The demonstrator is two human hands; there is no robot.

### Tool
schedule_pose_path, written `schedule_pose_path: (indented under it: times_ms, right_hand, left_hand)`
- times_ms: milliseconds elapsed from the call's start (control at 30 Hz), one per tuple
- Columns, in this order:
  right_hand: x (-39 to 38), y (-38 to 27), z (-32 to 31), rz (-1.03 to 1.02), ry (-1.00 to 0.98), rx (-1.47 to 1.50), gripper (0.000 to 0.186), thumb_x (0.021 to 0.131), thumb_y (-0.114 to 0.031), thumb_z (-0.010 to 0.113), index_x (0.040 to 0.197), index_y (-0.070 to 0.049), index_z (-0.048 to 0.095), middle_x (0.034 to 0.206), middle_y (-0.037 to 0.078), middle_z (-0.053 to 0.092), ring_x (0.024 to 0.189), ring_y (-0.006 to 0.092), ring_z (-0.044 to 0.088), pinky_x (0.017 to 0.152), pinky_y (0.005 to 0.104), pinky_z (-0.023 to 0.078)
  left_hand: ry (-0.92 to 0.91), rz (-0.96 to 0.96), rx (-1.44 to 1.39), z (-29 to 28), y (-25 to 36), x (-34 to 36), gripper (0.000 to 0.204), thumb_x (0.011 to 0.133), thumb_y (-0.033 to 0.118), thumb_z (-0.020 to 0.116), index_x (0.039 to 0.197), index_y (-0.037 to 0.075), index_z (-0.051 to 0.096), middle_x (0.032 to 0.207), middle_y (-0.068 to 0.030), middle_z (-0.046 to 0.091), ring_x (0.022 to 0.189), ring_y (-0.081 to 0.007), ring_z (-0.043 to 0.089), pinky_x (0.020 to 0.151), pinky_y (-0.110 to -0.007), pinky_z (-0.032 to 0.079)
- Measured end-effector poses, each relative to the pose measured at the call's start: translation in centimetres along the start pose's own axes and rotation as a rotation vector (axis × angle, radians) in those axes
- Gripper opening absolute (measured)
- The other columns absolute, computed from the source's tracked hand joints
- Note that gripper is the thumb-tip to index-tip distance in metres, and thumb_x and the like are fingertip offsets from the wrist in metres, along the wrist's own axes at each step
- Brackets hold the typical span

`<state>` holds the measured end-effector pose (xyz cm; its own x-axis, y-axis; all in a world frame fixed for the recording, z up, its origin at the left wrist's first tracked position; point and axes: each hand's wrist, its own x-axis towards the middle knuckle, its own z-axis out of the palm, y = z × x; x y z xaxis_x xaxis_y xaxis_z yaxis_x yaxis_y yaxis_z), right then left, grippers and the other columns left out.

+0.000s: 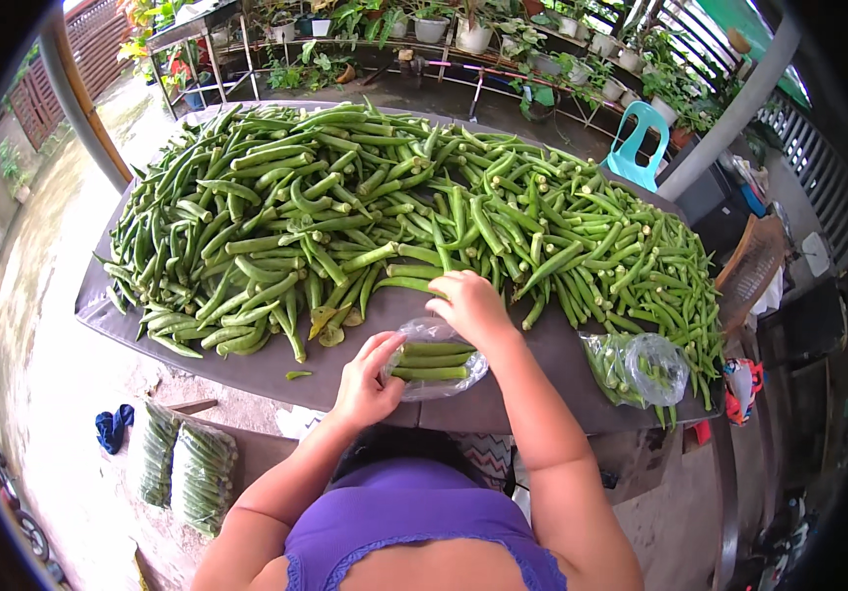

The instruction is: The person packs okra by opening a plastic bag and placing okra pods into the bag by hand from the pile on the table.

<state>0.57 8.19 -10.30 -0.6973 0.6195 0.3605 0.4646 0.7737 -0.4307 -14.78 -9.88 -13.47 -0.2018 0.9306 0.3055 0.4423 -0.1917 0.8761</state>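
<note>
A large heap of green okra covers much of the dark tabletop, with thinner, brighter pods on the right. My left hand grips the left side of an open clear plastic bag near the front edge, with several okra pods lying lengthwise inside it. Just above the bag, my right hand has its fingers closed on a long okra pod at the front of the heap; its fingertips are partly hidden. A few yellowish leaves lie beside the heap.
Another clear bag with okra rests at the table's front right. Filled bags and a blue cloth lie below at left. Behind stand potted plants, a turquoise chair and metal posts.
</note>
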Motion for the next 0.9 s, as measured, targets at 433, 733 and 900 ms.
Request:
schedule_pose_path:
  times_ms: [433,733,900]
  right_hand:
    - [-3.0,-3.1,-4.6,0.048,0.204,0.105,0.028,0.073,-0.001,0.078,0.099,-0.005,0.071,0.094,0.008,0.068,0.094,0.0309,0.063,0.081,0.0428,0.049]
    - [-7.6,-5.6,-1.6,-0.011,0.033,0.0,0.028,0.07,-0.004,0.078,0.098,-0.005,0.074,0.091,0.007,0.065,0.089,0.0289,0.062,0.081,0.0413,0.048]
    - [-7.2,-6.4,-0.6,-0.045,0.004,-0.011,0.027,0.075,-0.011,0.08,0.1,-0.003,0.074,0.091,0.008,0.064,0.089,0.028,0.061,0.08,0.0412,0.049]
  left_hand:
    - [0.079,0.042,0.047,0.0,-1.0,-0.4,0.06,0.071,0.001,0.061,0.131,0.003,0.06,0.126,-0.0178,0.063,0.074,-0.03,0.068,0.067,-0.034,0.055]
    - [0.081,0.036,0.02,0.4,-0.2,0.1,0.06,0.07,-0.001,0.058,0.13,-0.001,0.06,0.125,-0.0197,0.062,0.093,-0.0311,0.068,0.08,-0.033,0.054]
    - [0.076,-0.03,-0.015,0.4,-0.3,-0.2,0.061,0.069,-0.004,0.056,0.13,-0.002,0.059,0.125,-0.0211,0.062,0.103,-0.0326,0.067,0.087,-0.033,0.053]
